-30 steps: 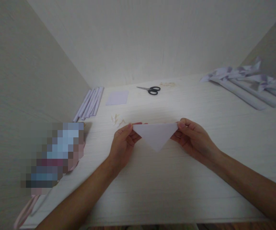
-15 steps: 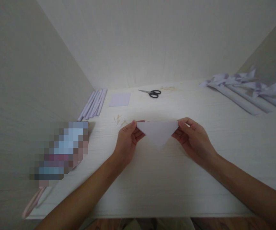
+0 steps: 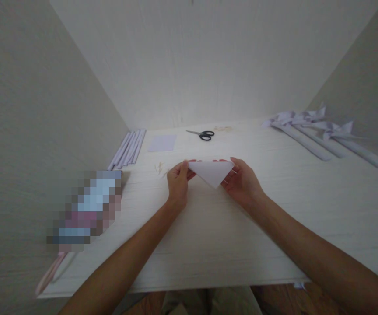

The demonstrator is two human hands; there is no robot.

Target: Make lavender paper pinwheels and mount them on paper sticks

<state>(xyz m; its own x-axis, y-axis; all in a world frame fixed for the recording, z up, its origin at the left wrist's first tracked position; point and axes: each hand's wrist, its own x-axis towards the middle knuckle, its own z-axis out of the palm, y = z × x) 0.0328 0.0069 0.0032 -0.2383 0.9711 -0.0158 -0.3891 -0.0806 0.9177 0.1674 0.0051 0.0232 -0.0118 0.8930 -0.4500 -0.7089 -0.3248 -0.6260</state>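
Observation:
A sheet of pale paper [image 3: 211, 171], folded into a triangle with its point downward, is held above the table in front of me. My left hand [image 3: 178, 181] pinches its left corner between thumb and fingers. At the right corner, my right hand [image 3: 243, 181] grips the paper with its thumb near the top edge and its fingers partly hidden behind. Beyond the left hand, some small pale sticks or scraps [image 3: 159, 167] lie on the table. Farther back lies a flat pale lilac paper square [image 3: 162, 143].
Black-handled scissors [image 3: 204, 134] and more small pale scraps [image 3: 223, 129] lie near the back wall. Rolled paper tubes [image 3: 128, 148] are bunched at back left. Several paper pinwheels on tubes [image 3: 302, 131] rest at right. A pixelated object [image 3: 90, 205] stands at left.
My right hand has moved left, closer to my left hand, and its fingers have spread behind the paper. The triangle has tilted and looks narrower. The whole view has shifted slightly.

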